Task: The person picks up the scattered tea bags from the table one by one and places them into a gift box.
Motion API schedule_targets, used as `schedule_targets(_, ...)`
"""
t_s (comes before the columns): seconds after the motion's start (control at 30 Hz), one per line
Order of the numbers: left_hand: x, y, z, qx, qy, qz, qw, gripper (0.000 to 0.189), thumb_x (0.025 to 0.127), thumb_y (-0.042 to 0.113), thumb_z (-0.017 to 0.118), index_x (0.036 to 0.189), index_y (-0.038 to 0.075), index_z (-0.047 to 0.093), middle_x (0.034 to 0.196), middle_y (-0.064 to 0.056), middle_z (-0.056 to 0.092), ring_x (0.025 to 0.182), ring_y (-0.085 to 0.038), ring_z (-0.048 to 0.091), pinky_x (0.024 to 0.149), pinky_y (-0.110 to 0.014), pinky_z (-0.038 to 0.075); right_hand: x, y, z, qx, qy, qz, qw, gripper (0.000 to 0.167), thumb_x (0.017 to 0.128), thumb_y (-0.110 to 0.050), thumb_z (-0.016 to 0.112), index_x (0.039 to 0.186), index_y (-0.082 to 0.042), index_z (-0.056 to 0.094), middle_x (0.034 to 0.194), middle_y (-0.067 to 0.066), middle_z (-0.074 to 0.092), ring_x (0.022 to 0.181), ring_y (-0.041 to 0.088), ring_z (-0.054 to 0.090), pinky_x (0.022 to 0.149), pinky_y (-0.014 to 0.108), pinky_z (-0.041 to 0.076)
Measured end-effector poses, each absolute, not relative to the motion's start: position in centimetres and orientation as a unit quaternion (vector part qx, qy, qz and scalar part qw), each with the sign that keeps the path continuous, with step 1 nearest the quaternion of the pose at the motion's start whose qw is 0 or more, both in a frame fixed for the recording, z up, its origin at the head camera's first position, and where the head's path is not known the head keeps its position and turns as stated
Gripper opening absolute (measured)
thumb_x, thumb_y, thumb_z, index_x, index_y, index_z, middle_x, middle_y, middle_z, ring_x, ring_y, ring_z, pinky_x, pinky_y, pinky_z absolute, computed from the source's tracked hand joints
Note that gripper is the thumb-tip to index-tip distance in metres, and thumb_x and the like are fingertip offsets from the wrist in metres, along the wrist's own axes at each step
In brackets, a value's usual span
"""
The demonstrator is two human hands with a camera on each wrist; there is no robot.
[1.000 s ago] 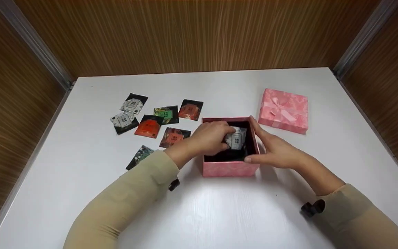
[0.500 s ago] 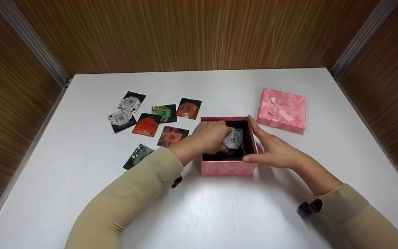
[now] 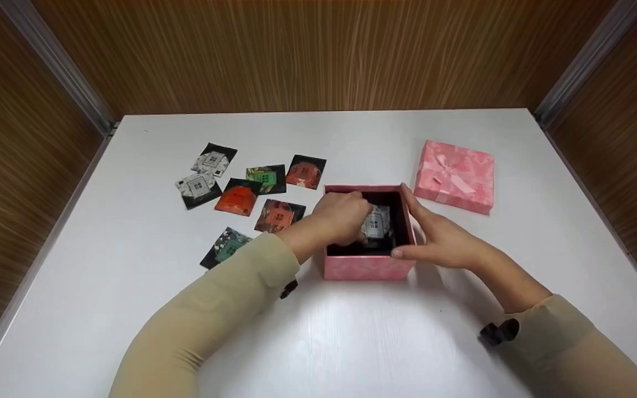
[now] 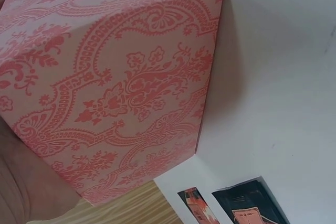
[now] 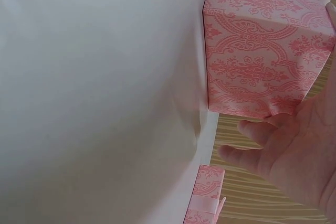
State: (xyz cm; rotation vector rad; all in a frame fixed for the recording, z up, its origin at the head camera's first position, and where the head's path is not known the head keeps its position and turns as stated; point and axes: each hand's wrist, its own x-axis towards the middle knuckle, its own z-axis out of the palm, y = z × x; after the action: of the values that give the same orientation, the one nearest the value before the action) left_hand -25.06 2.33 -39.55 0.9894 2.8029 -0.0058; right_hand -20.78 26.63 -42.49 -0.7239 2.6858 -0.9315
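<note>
A lidless pink gift box (image 3: 369,268) with a dark interior stands on the white table. My left hand (image 3: 342,217) reaches down into it over the left wall and pinches a silver-and-black sachet (image 3: 376,223); the fingertips are hidden behind the hand and sachet. Against the box's right wall rests my right hand (image 3: 444,237), thumb at the front corner of the rim and index finger along the back corner. In the right wrist view, the right hand's fingers (image 5: 247,156) are spread, some of them off the patterned wall.
Left of the box several flat sachets lie scattered, among them a red one (image 3: 238,197), a green one (image 3: 266,179) and a white one (image 3: 198,189). The pink lid (image 3: 455,176) with its ribbon bow lies behind right. Wooden panels (image 3: 318,55) enclose the table.
My left hand has sunk slightly deeper into the box with the sachet, and its thumb has gone from sight. The right hand stays on the box wall.
</note>
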Motion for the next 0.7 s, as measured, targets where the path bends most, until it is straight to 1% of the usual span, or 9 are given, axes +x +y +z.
schedule_targets(0.2, -25.11, 2.48, -39.23, 0.326, 0.938, 0.028, 0.112, 0.043, 0.088, 0.044, 0.087, 0.116, 0.013, 0.075, 0.118, -0.007, 0.069, 0.109, -0.025, 0.069, 0.092, -0.046, 0.056, -20.80, 26.67, -42.69, -0.249, 0.911, -0.314, 0.101, 0.120, 0.092, -0.051, 0.080, 0.172, -0.017, -0.003, 0.172, 0.020, 0.025, 0.147, 0.043, 0.043, 0.117, 0.063, 0.036)
schedule_targets(0.4, -25.17, 2.74, -39.04, 0.305, 0.942, 0.060, 0.128, 0.039, 0.088, 0.040, 0.088, 0.112, 0.013, 0.075, 0.116, -0.006, 0.070, 0.107, -0.024, 0.068, 0.094, -0.045, 0.055, -20.82, 26.64, -42.67, -0.249, 0.911, -0.312, 0.104, 0.120, 0.092, -0.053, 0.079, 0.172, -0.015, -0.001, 0.172, 0.020, 0.024, 0.148, 0.044, 0.042, 0.118, 0.063, 0.035)
schedule_targets(0.57, -25.25, 3.04, -38.93, 0.299, 0.941, 0.079, 0.138, 0.036, 0.087, 0.037, 0.089, 0.109, 0.013, 0.075, 0.113, -0.005, 0.070, 0.105, -0.022, 0.067, 0.095, -0.043, 0.055, -20.85, 26.72, -42.57, -0.249, 0.911, -0.311, 0.102, 0.120, 0.092, -0.052, 0.079, 0.172, -0.016, -0.002, 0.172, 0.020, 0.025, 0.148, 0.044, 0.042, 0.118, 0.063, 0.034)
schedule_targets(0.63, -25.29, 3.15, -38.92, 0.303, 0.938, 0.084, 0.144, 0.036, 0.087, 0.037, 0.089, 0.110, 0.012, 0.075, 0.113, -0.005, 0.070, 0.105, -0.022, 0.066, 0.097, -0.042, 0.054, -20.82, 26.74, -42.60, -0.247, 0.912, -0.312, 0.102, 0.120, 0.092, -0.053, 0.079, 0.172, -0.017, -0.002, 0.172, 0.020, 0.024, 0.148, 0.043, 0.042, 0.118, 0.063, 0.034)
schedule_targets(0.7, -25.29, 3.23, -38.88, 0.309, 0.935, 0.085, 0.152, 0.039, 0.088, 0.037, 0.089, 0.114, 0.011, 0.075, 0.115, -0.006, 0.069, 0.108, -0.022, 0.066, 0.099, -0.042, 0.053, -20.79, 26.74, -42.65, -0.244, 0.912, -0.314, 0.104, 0.120, 0.092, -0.053, 0.079, 0.172, -0.019, -0.003, 0.172, 0.019, 0.024, 0.149, 0.043, 0.041, 0.118, 0.063, 0.034)
